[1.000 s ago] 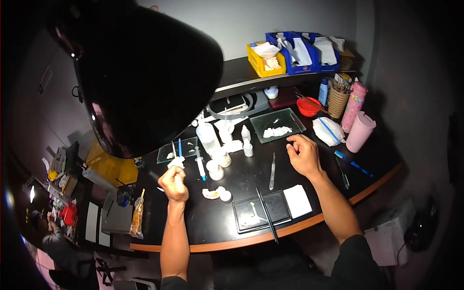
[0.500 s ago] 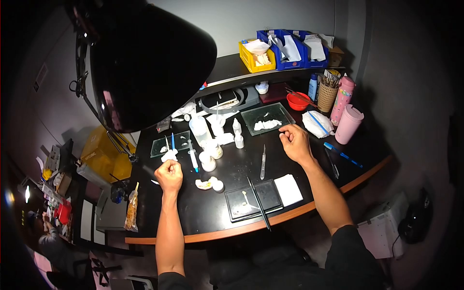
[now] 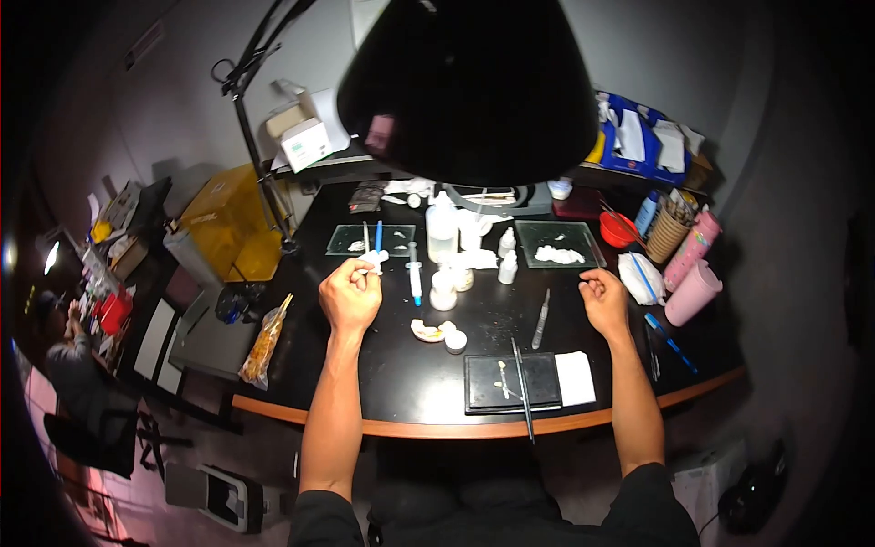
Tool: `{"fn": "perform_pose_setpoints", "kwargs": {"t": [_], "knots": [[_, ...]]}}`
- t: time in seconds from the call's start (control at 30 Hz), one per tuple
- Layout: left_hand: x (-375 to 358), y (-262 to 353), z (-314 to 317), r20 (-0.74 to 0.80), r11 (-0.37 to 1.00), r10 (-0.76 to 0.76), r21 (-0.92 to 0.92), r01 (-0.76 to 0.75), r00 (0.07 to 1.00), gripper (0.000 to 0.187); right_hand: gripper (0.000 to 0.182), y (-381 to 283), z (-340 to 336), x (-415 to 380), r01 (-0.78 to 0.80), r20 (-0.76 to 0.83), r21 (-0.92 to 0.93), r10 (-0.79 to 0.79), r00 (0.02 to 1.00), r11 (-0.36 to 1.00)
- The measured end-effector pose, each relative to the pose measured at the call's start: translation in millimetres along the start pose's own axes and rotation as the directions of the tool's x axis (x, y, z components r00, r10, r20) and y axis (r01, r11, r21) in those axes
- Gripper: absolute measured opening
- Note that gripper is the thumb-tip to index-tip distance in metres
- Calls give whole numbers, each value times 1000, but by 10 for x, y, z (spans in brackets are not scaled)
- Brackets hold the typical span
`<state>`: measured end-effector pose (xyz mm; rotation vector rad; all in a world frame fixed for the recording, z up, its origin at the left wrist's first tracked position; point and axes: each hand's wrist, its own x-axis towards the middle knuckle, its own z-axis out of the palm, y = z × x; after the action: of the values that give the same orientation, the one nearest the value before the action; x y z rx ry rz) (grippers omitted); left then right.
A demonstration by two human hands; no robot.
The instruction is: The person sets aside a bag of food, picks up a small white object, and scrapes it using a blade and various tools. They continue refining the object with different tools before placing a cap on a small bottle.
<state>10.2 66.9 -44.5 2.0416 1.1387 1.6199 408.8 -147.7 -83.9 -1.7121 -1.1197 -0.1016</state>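
My left hand [image 3: 350,297] is closed over the left part of the black desk. Its fingertips are at a small white lump [image 3: 374,259], and whatever may be between them is hidden. Behind them, a blue stick [image 3: 379,235] lies by a glass plate [image 3: 401,240]. A syringe [image 3: 415,272] with a blue tip is just to the right. My right hand [image 3: 605,301] is loosely closed, with nothing visible in it. It is near the right glass plate [image 3: 591,260], which bears white material [image 3: 558,255]. A scalpel [image 3: 541,319] lies left of this hand.
Small white jars [image 3: 444,296] and dropper bottles [image 3: 508,267] stand mid-desk, near a dental model [image 3: 430,331]. A brush [image 3: 522,387] crosses a black palette [image 3: 483,401] in front. The lamp [image 3: 465,91] hangs overhead; pink tumblers [image 3: 693,294] stand right. Another person sits far left.
My view has swung to the left, so the lamp and desk items appear farther right. Both hands stay closed near the same spots on the desk.
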Motion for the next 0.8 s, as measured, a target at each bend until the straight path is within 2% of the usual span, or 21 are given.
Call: {"fn": "perform_pose_setpoints", "kwargs": {"t": [0.03, 0.2, 0.33, 0.53, 0.8], "knots": [[41, -68, -28, -6, 999, 19, -27, -19, 1000, 4, 12, 7, 7, 0, -23, 1, 27, 23, 1000, 999], [60, -130, -75, -26, 987, -96, -133, 92, 995, 5, 11, -62, -16, -8, 4, 46, 12, -5, 999, 1000], [-13, -85, 7, 68, 974, -212, -60, 217, 975, 17, 9, -158, -25, -12, 41, 76, -10, -40, 996, 999], [-141, -74, 138, 148, 979, -200, 62, 193, 968, 19, 9, -298, -8, -48, 83, 118, 25, -86, 989, 996], [-144, 13, 92, 167, 971, -232, 99, 218, 958, 27, 8, -457, -8, -89, 131, 122, 13, -132, 984, 991]]}}
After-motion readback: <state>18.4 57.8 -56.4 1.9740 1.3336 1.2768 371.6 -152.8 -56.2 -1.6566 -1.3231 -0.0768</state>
